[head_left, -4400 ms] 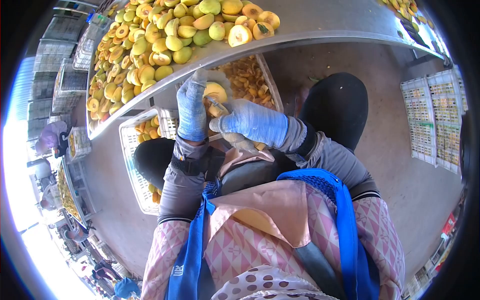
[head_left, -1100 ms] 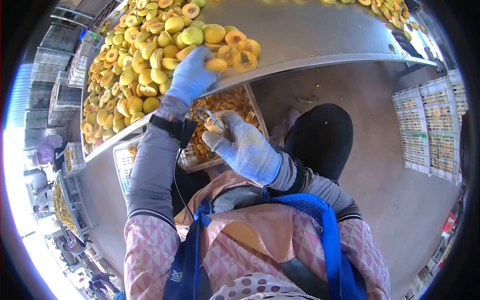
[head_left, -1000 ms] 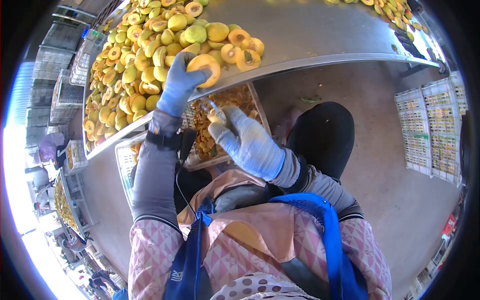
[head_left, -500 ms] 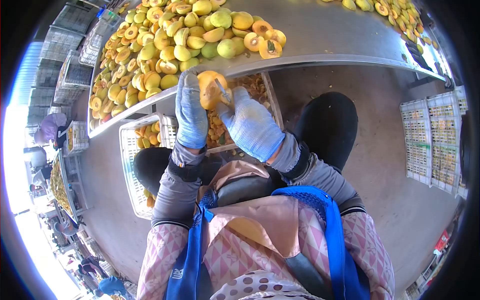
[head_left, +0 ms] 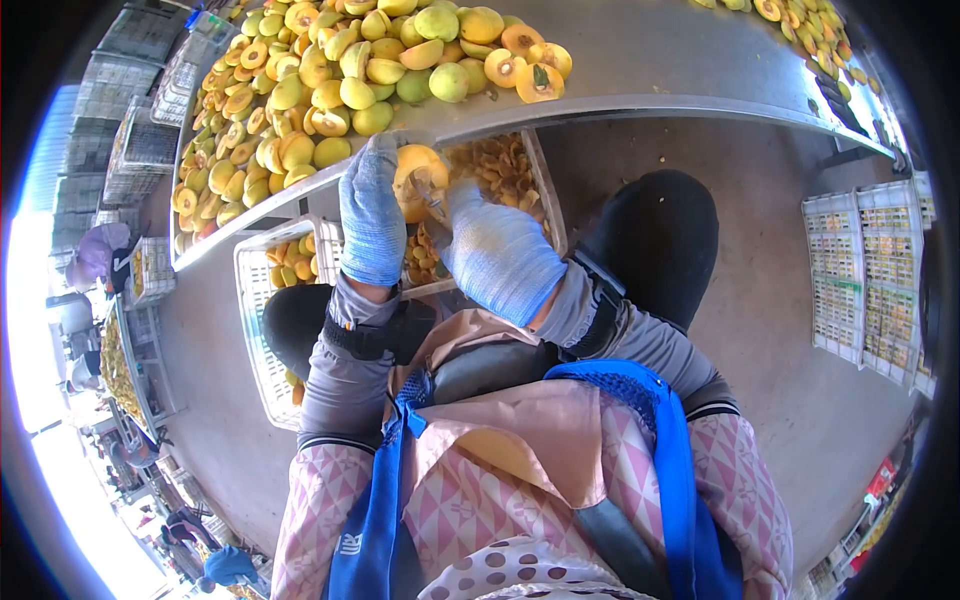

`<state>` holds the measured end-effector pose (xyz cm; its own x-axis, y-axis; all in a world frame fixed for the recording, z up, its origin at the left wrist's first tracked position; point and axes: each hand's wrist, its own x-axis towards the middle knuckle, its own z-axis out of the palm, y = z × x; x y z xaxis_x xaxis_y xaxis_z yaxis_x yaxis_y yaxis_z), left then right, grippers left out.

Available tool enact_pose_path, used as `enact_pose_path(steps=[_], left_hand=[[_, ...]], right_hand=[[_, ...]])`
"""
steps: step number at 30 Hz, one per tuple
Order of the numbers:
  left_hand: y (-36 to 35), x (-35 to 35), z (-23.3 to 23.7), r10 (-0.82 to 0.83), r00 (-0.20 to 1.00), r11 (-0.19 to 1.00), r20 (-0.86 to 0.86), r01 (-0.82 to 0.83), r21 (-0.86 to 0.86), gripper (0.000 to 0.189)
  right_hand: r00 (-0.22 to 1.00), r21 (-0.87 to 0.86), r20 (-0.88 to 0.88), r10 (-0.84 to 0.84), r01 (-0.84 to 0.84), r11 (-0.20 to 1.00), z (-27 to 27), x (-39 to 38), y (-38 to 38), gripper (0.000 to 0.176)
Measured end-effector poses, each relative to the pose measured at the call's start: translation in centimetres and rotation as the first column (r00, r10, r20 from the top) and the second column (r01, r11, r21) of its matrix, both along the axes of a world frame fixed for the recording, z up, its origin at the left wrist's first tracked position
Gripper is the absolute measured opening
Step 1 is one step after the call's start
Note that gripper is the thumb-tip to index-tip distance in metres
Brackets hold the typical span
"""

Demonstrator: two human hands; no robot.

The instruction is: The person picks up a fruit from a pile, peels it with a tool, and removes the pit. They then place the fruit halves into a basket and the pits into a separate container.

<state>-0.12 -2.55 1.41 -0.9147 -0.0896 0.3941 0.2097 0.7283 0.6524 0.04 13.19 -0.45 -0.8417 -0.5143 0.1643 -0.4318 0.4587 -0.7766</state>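
My left hand, in a pale blue knit glove, is closed around a yellow peach half just past the table's front edge. My right hand, gloved alike, grips a small metal-bladed tool. The tool's metal end is against the peach's cut face; its handle is mostly hidden by my fingers. Below the hands is a bin of peach pieces and scraps. Beside my left forearm stands a white plastic crate with peach halves inside.
A metal table runs across the top, with a large heap of halved peaches at its left and more fruit at the far right. Stacked white crates stand on the floor at right. Other people and more crates are at left.
The tool has turned and presses further into the peach's cut face. My right hand has dropped slightly, and the view has shifted a little. My left hand still holds the peach half.
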Motion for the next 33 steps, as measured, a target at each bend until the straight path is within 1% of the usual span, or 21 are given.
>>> enact_pose_path(steps=[2, 3, 5, 6, 7, 8, 10, 11, 14, 15, 17, 20, 23, 26, 28, 29, 30, 32, 33], left_hand=[[-0.7, -0.2, -0.4, -0.022, 0.999, 0.999, 0.037, 0.023, -0.024, 0.025], [-0.5, -0.2, -0.3, -0.024, 0.998, 0.996, 0.066, 0.018, 0.091, 0.026], [0.4, 0.0, 0.0, -0.04, 0.992, 0.949, 0.119, 0.0, 0.316, 0.029], [0.8, 0.1, 0.4, -0.076, 0.981, 0.838, 0.179, -0.035, 0.544, 0.03], [1.3, 0.3, 0.9, -0.125, 0.965, 0.674, 0.229, -0.087, 0.733, 0.032], [1.5, 0.4, 1.2, -0.184, 0.947, 0.47, 0.264, -0.151, 0.87, 0.034], [0.0, 0.3, -1.2, -0.13, 0.974, 0.674, 0.183, -0.049, 0.737, 0.036], [-0.2, 0.3, -1.4, -0.108, 0.985, 0.76, 0.136, -0.007, 0.65, 0.038], [0.3, 0.4, -0.9, -0.059, 0.994, 0.896, 0.09, 0.013, 0.444, 0.036], [0.0, 0.2, -1.1, -0.056, 0.995, 0.917, 0.087, 0.017, 0.397, 0.033], [-0.8, -0.1, -2.1, -0.051, 0.996, 0.953, 0.077, 0.025, 0.303, 0.029], [-1.0, 0.1, -2.8, 0.007, 1.0, 0.969, 0.012, -0.009, 0.246, 0.024], [-0.7, 0.2, -2.3, 0.014, 1.0, 0.976, 0.017, -0.017, 0.215, 0.023], [-0.3, 0.2, -2.2, 0.022, 0.996, 1.0, -0.084, -0.023, -0.014, 0.023], [-0.8, 0.3, -3.0, 0.037, 0.998, 0.981, -0.043, -0.028, 0.194, 0.023], [-0.7, 0.2, -2.6, 0.02, 1.0, 0.973, -0.017, -0.016, 0.232, 0.023], [-0.4, 0.1, -2.0, 0.003, 1.0, 0.963, 0.009, -0.005, 0.27, 0.024], [0.1, 0.1, -0.3, -0.066, 0.995, 0.974, 0.079, 0.047, 0.221, 0.028], [0.0, 0.1, -0.8, -0.024, 0.999, 0.99, 0.028, 0.02, 0.137, 0.027]], right_hand=[[1.0, -0.014, -0.023, 0.003, -0.003, 1.0, -0.2, 0.1, 0.0, 0.033], [1.0, -0.006, -0.003, 0.0, 0.0, 1.0, -0.2, 0.1, 0.0, 0.032], [0.999, 0.009, 0.036, -0.008, 0.008, 1.0, -0.2, 0.0, 0.1, 0.032], [0.997, -0.025, 0.074, 0.002, 0.0, 1.0, -0.3, -0.1, 0.2, 0.031], [0.994, -0.06, 0.113, 0.015, -0.008, 0.998, -0.5, -0.3, 0.3, 0.031], [0.988, -0.096, 0.15, 0.03, -0.016, 0.995, -0.6, -0.5, 0.3, 0.031], [0.992, -0.164, 0.117, 0.043, -0.024, 0.986, -1.2, -0.3, 0.1, 0.032], [0.993, -0.197, 0.101, 0.053, -0.033, 0.98, -1.3, -0.1, 0.0, 0.032], [0.998, -0.059, 0.059, 0.001, 0.002, 0.998, -0.9, 0.4, 0.2, 0.032], [0.998, -0.044, 0.058, 0.003, -0.001, 0.999, -0.7, 0.4, 0.3, 0.032], [0.998, -0.014, 0.054, 0.008, -0.008, 1.0, -0.4, 0.4, 0.5, 0.032], [0.999, -0.043, 0.031, 0.029, -0.027, 0.999, -1.3, 0.3, 0.2, 0.033], [0.994, -0.159, 0.099, 0.053, -0.037, 0.987, -1.8, 0.3, 0.1, 0.033], [0.995, -0.181, 0.082, 0.057, -0.041, 0.983, -1.9, 0.4, 0.1, 0.032], [0.992, -0.091, 0.112, 0.062, -0.052, 0.994, -1.1, 0.5, 0.3, 0.032], [0.99, -0.046, 0.127, 0.062, -0.056, 0.997, -0.7, 0.4, 0.4, 0.031], [0.989, -0.052, 0.133, 0.063, -0.056, 0.997, -0.8, 0.4, 0.4, 0.031], [0.987, -0.065, 0.147, 0.067, -0.059, 0.996, -1.1, 0.5, 0.3, 0.031], [0.985, -0.131, 0.158, 0.071, -0.05, 0.99, -1.2, 0.6, 0.1, 0.031]])
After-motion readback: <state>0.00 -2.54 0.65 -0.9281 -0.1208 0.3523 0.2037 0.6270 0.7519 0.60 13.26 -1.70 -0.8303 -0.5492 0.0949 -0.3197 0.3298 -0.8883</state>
